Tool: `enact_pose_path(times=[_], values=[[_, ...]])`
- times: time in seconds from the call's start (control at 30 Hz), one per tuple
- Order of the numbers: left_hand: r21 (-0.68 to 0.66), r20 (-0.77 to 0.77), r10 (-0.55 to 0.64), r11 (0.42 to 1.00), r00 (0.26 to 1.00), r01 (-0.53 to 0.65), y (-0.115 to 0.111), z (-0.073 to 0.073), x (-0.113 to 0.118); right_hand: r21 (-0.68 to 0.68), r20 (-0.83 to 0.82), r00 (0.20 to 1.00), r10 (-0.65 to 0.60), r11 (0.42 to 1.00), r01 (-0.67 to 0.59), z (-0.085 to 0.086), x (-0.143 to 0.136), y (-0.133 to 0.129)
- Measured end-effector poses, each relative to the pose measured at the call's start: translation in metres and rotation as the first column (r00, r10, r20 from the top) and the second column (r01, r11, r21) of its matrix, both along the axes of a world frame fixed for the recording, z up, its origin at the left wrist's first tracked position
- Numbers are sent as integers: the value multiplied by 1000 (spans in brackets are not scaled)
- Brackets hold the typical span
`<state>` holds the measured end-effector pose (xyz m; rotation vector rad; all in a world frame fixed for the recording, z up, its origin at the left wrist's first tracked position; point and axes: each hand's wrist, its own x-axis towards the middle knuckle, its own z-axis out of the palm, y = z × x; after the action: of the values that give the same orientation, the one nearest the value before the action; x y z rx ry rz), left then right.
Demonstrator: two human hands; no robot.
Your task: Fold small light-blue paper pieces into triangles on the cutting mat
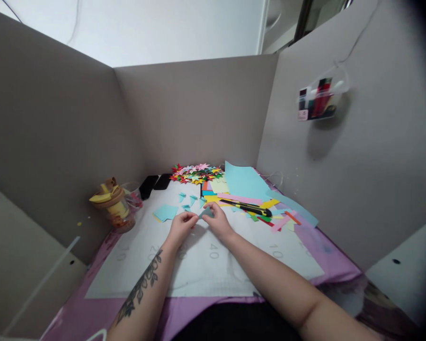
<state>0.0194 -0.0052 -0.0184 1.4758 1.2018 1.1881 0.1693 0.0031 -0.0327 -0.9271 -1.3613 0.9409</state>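
Between my two hands is a small folded piece of light blue paper (pixel 206 212). My right hand (pixel 218 219) pinches it from the right. My left hand (pixel 183 226) is closed at its left edge, thumb and forefinger pressed together at the paper's tip. Just beyond my hands lie several small folded blue paper pieces (pixel 193 200). Left of them rests a stack of blue paper (pixel 165 212) with a yellowish edge showing underneath. A black and yellow utility knife (pixel 250 208) lies to the right of my right hand.
Colourful folded paper stars (pixel 199 173) are heaped at the back. Large blue sheets (pixel 246 182) and paper strips (pixel 287 220) lie at right. Two black flat objects (pixel 162 182) and a cup-like container (pixel 115 208) stand left. Grey partitions (pixel 199 113) enclose the table; a plastic holder (pixel 319 102) hangs right.
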Motion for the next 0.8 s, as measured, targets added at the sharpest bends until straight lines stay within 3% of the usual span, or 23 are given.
enact_pose_path(times=[0.2, 0.43, 0.7, 0.8], values=[[-2, 2, -6, 1000, 1000, 6, 1, -5, -1, 26, 42, 999, 1, 1000, -2, 1, 0, 0], [-26, -44, 4, 1000, 999, -6, 0, -4, 1, 11, -28, 993, 110, 994, -110, -1, -1, -1], [153, -98, 76, 986, 992, -61, 1, -5, 1, 104, 61, 998, -19, 995, 12, 4, -2, -4], [195, -128, 79, 979, 989, -53, 2, -8, 1, 80, 57, 998, -2, 997, -2, 6, -1, -6]])
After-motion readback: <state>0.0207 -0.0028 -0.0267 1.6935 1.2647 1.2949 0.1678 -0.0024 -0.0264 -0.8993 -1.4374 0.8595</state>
